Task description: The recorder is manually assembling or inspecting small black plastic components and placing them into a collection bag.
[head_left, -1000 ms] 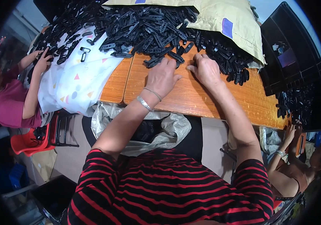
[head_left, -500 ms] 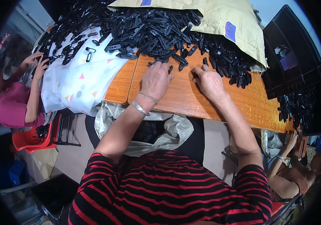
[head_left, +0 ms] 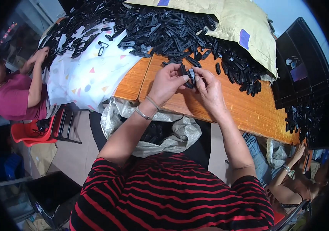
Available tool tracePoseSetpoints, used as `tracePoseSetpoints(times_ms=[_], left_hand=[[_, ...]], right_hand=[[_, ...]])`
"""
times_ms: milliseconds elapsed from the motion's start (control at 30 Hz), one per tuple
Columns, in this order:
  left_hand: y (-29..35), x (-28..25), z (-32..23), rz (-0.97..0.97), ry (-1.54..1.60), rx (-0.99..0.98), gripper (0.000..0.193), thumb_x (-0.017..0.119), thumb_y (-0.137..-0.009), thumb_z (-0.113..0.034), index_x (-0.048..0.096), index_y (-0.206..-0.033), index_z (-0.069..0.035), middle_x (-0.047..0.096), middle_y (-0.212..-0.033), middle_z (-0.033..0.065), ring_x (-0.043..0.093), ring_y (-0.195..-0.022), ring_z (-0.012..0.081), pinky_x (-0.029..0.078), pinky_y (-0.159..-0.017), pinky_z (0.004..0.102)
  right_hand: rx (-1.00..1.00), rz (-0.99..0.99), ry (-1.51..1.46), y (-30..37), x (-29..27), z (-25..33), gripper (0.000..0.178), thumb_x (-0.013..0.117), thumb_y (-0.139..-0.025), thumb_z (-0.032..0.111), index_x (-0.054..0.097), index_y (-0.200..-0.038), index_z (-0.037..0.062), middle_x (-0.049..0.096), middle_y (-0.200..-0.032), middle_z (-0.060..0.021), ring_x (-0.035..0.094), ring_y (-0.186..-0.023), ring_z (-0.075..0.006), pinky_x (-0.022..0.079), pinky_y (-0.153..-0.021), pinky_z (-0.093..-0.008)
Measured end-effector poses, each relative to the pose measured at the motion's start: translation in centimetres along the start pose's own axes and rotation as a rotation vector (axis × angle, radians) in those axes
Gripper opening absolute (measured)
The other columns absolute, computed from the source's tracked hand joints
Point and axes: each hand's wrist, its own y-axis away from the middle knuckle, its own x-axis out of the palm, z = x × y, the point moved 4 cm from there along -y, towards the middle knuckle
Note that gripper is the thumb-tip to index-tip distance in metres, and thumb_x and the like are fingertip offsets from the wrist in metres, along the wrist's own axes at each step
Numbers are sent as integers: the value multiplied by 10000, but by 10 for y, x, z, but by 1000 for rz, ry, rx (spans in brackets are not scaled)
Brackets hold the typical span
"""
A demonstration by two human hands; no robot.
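Above the wooden table (head_left: 241,107), my two hands are close together, each pinching a slim black plastic piece. My left hand (head_left: 166,84) is closed on one dark piece (head_left: 184,71), gripped between thumb and fingers. Beside it, my right hand (head_left: 212,90) is closed on another piece (head_left: 192,74), which shows a greyish face. The two pieces stand side by side, nearly upright; whether they touch I cannot tell. Just beyond my hands spreads a big heap of similar black pieces (head_left: 164,29), with a few loose ones at its near edge.
A brown paper sack (head_left: 245,19) lies over the heap at the far right, near a black crate (head_left: 299,65). White patterned sheeting (head_left: 80,77) covers the left side. An open woven sack (head_left: 183,134) hangs at my lap. Co-workers sit left (head_left: 18,94) and right (head_left: 291,188).
My hands have come together and rise from the tabletop, each now showing a black piece. My right hand has moved left. The view has shifted slightly.
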Motion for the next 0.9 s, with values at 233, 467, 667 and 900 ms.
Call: tracePoseSetpoints(times_ms=[233,467,667,900], left_hand=[[9,-5,-7,35,38,34,286,650,-892,-41,569,-1164,-5,654,-1021,39,652,-857,67,536,-674,163],[13,-5,-8,27,32,47,282,651,-889,-33,568,-1157,-4,647,-1006,40,649,-830,64,538,-692,167],[12,-3,-7,19,-6,135,266,649,-890,-30,559,-1138,-1,643,-988,51,648,-829,70,542,-704,177],[18,-3,-7,23,-19,162,294,643,-894,-26,537,-1165,17,638,-987,49,638,-848,76,531,-742,191]], right_hand=[[119,154,-64,3,2,6,236,609,-921,38,622,-1146,-33,618,-894,-42,585,-689,-91,490,-611,-251],[82,-21,1,6,-6,14,220,662,-887,47,656,-1097,-15,617,-896,-20,557,-671,-71,473,-624,-227],[-7,-78,-1,8,7,25,199,677,-859,14,687,-1058,5,616,-946,-55,566,-664,-64,466,-573,-209],[-39,-54,-25,8,8,21,231,697,-827,-21,694,-1055,14,603,-1000,-63,571,-666,-59,464,-572,-198]])
